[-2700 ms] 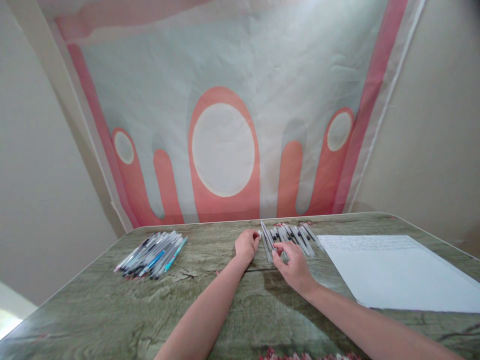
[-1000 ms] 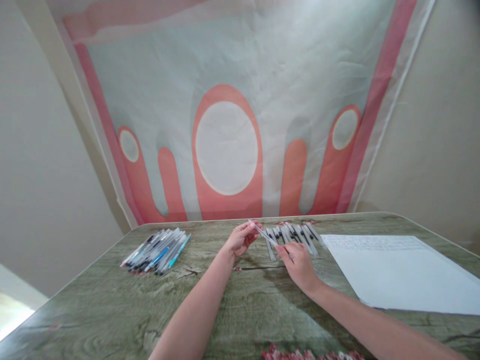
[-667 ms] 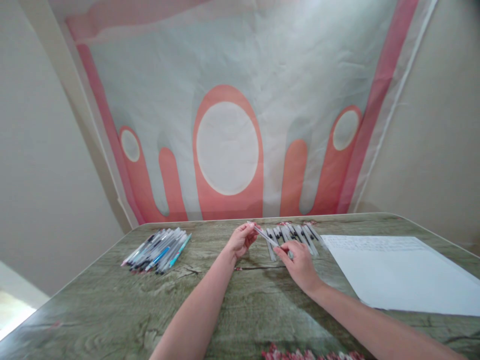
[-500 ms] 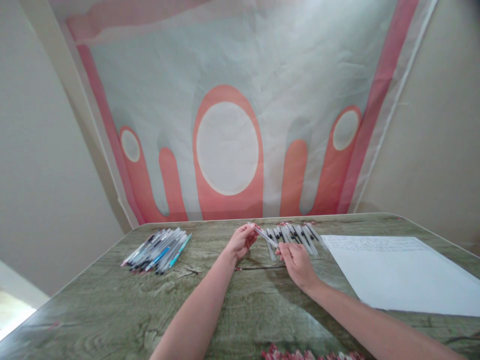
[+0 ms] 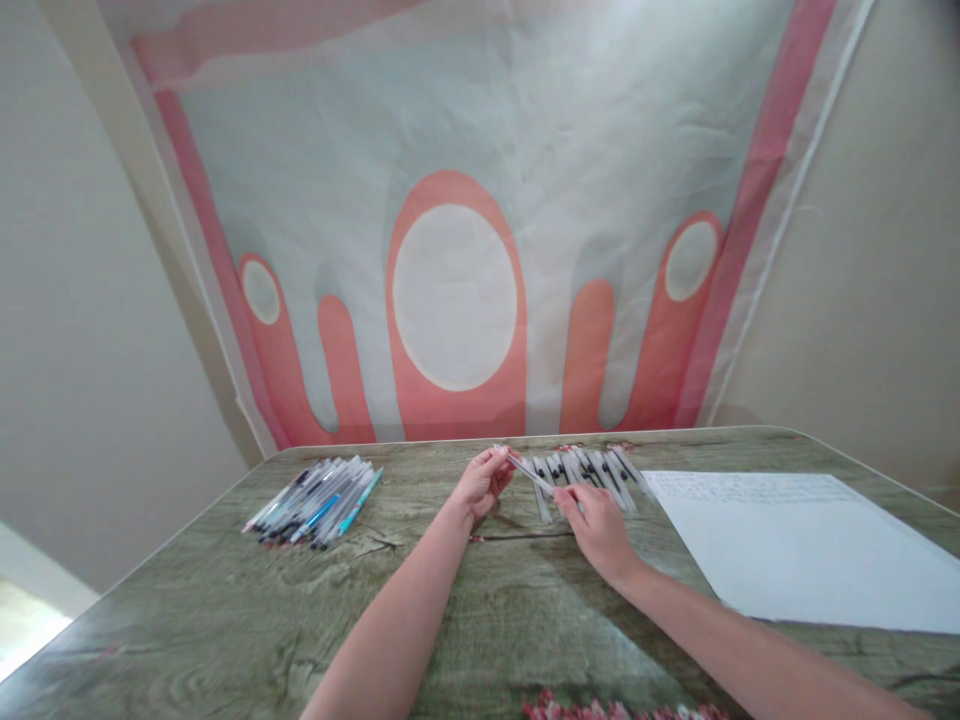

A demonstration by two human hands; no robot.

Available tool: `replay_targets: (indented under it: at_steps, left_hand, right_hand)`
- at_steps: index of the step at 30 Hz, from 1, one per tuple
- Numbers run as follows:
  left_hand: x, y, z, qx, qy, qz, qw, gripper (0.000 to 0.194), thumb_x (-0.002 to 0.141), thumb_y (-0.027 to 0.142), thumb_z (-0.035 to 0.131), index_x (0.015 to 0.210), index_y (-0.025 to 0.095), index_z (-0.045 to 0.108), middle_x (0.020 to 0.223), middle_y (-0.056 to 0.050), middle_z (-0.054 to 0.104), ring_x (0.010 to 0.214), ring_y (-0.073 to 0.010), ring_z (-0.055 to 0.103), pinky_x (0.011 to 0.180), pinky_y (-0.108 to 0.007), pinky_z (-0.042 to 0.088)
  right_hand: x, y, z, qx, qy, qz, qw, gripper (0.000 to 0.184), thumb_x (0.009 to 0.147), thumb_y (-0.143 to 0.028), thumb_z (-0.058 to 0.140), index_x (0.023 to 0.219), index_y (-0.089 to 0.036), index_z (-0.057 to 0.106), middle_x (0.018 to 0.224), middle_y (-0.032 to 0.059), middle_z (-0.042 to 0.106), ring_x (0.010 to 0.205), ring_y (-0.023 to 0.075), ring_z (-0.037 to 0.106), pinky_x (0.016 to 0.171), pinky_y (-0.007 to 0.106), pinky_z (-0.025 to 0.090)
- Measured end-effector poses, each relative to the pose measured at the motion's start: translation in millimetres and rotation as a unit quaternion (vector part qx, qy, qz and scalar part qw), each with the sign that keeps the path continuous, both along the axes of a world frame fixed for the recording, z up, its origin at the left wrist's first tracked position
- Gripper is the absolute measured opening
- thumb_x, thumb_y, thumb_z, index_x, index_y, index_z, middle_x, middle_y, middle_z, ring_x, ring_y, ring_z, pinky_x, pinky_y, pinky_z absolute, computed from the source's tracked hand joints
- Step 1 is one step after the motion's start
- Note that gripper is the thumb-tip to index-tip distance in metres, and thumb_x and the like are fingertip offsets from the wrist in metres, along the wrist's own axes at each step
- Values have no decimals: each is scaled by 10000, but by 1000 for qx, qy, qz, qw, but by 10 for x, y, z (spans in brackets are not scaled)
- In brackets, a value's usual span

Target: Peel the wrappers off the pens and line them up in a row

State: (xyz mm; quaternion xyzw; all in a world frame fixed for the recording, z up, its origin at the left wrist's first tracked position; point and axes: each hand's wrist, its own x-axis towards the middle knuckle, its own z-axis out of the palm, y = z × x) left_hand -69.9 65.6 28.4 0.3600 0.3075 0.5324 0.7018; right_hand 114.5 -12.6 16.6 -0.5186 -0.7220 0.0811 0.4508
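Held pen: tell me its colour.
The held pen looks pale greyish white, seen in the head view.

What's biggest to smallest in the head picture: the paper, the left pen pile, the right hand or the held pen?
1. Paper
2. Pen pile
3. Right hand
4. Held pen, thin and partly covered

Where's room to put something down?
The greenish woodgrain table is bare between the heap of clear and blue pens and the left hand, and nearer you than that heap. Crowded: around the right hand, row of clear pens and white rectangular paper.
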Motion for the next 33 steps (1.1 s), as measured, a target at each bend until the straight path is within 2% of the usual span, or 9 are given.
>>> replay_targets:
  at_steps: [3, 9, 15, 20, 26, 33]
  left_hand:
    - [-4, 5, 4, -1, -6, 3, 1000, 155, 676, 245, 638, 749, 138, 552, 799, -18, 637, 558, -26, 570, 528, -119, 466]
    - [-17, 17, -1, -13, -1, 14, 1000, 158, 679, 242, 635, 762, 136, 554, 782, -20, 636, 554, -29, 574, 533, -118, 467]
    - [-20, 30, -26, -6, -11, 10, 1000, 162, 669, 241, 645, 742, 131, 551, 762, -19, 630, 532, -27, 561, 505, -118, 461]
    - [-23, 28, -26, -1, -12, 12, 1000, 172, 657, 252, 653, 708, 129, 543, 656, 11, 595, 518, -24, 545, 503, -113, 453]
    - [-26, 14, -21, -3, -10, 6, 1000, 190, 644, 254, 664, 682, 130, 525, 687, 7, 601, 524, -23, 542, 505, -120, 452]
    - [-32, 21, -34, 2, -7, 12, 1000, 211, 634, 267, 670, 665, 133, 510, 672, 15, 589, 513, -14, 526, 504, -111, 441]
  right_hand:
    - [-13, -6, -2, -4, -3, 21, 1000, 400, 882, -360, 286, 696, -191, 597, 628, 9, 614, 653, 141, 551, 705, 273, 324]
    - [-30, -27, 4, 34, -9, 8, 999, 274, 813, -404, 431, 744, -186, 582, 712, 22, 624, 711, 158, 542, 722, 283, 330]
    - [-28, -32, 16, 17, -12, 24, 1000, 379, 870, -358, 314, 678, -187, 593, 625, 13, 610, 653, 141, 543, 721, 281, 334]
    - [-32, -40, 20, 34, -12, 9, 999, 291, 807, -420, 434, 720, -187, 585, 684, 20, 622, 692, 159, 545, 720, 284, 335]
    - [-35, -34, 10, 2, -15, 28, 999, 371, 873, -341, 316, 662, -196, 585, 614, 0, 610, 649, 141, 551, 721, 281, 326]
    - [-33, -31, 13, 16, -17, 15, 1000, 279, 795, -426, 449, 734, -190, 583, 687, 16, 626, 684, 158, 546, 716, 290, 331]
